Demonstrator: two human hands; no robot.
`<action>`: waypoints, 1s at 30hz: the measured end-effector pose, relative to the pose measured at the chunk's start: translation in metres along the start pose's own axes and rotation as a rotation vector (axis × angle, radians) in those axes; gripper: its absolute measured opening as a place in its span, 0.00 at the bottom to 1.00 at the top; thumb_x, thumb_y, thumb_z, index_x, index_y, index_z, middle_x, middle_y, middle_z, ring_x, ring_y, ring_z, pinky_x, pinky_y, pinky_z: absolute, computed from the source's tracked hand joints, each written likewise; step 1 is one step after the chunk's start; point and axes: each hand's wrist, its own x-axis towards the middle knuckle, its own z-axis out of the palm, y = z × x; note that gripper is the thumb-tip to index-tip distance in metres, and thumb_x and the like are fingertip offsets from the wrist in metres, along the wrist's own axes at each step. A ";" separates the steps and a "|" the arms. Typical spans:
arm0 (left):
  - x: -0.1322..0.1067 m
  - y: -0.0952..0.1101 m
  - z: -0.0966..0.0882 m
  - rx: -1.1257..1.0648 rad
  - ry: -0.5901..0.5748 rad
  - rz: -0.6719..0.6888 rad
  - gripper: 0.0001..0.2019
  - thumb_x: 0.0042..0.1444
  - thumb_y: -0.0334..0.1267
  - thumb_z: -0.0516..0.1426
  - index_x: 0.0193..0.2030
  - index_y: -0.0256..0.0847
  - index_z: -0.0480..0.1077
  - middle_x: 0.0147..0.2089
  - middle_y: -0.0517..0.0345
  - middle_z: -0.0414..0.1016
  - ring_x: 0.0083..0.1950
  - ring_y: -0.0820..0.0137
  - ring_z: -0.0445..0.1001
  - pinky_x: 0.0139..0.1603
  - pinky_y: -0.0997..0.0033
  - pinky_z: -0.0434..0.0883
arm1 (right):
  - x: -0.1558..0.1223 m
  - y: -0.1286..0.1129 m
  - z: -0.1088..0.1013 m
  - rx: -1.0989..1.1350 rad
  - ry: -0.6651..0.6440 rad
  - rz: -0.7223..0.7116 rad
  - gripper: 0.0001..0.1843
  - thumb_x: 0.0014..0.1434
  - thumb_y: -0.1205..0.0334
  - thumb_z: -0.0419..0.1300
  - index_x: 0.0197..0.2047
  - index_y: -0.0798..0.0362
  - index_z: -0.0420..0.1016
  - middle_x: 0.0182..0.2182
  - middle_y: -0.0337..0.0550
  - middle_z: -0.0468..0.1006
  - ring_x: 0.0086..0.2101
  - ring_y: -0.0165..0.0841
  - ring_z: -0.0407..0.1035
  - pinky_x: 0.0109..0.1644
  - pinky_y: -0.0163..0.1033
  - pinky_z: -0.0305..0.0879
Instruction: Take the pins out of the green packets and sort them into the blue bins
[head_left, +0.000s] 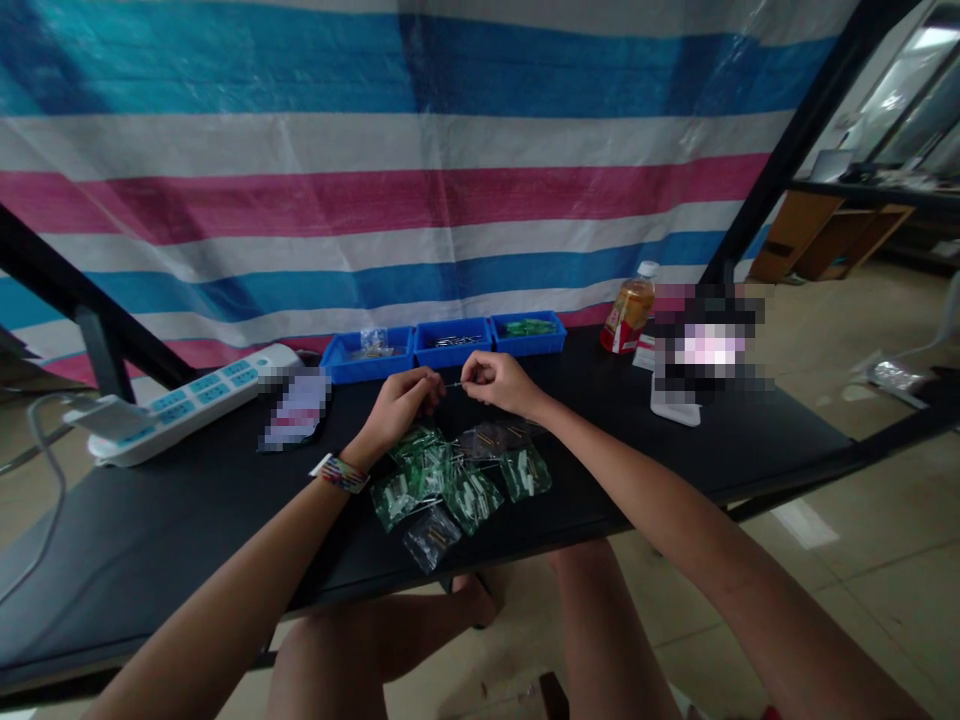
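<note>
My left hand and my right hand face each other above the table, fingers curled into pinches. A thin, pale metal rod spans the small gap between their fingertips; its ends are hidden in the fingers. Just below my hands lies a pile of small green plastic packets with white sticks showing through. Among them is a clear packet with brass-coloured pieces, and a dark packet lies at the pile's back. Behind my hands stand three blue trays: a left one, a middle one and a right one.
A white power strip with a plugged-in adapter lies on the left of the black table. Near it is a phone-like object, partly blurred. A drink bottle and a white stand are on the right. Striped sheeting hangs behind.
</note>
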 end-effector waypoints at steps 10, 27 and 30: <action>0.000 0.006 0.002 -0.053 0.020 0.008 0.19 0.60 0.54 0.63 0.28 0.41 0.70 0.23 0.60 0.69 0.24 0.71 0.67 0.25 0.73 0.63 | -0.003 -0.015 0.005 -0.179 0.130 -0.118 0.02 0.56 0.66 0.63 0.32 0.52 0.74 0.30 0.38 0.75 0.26 0.27 0.63 0.33 0.35 0.60; -0.004 0.016 0.008 -0.046 0.133 0.053 0.18 0.54 0.52 0.70 0.36 0.39 0.76 0.28 0.61 0.71 0.25 0.74 0.68 0.27 0.74 0.65 | 0.004 -0.005 0.010 0.506 0.134 0.329 0.15 0.49 0.55 0.73 0.35 0.53 0.75 0.28 0.38 0.81 0.22 0.26 0.69 0.24 0.31 0.67; -0.004 0.017 0.007 -0.052 0.128 0.052 0.17 0.55 0.52 0.69 0.35 0.40 0.75 0.27 0.61 0.71 0.25 0.74 0.68 0.26 0.74 0.64 | 0.003 -0.007 0.012 0.528 0.140 0.303 0.15 0.48 0.57 0.73 0.33 0.52 0.74 0.27 0.37 0.79 0.22 0.25 0.68 0.26 0.31 0.67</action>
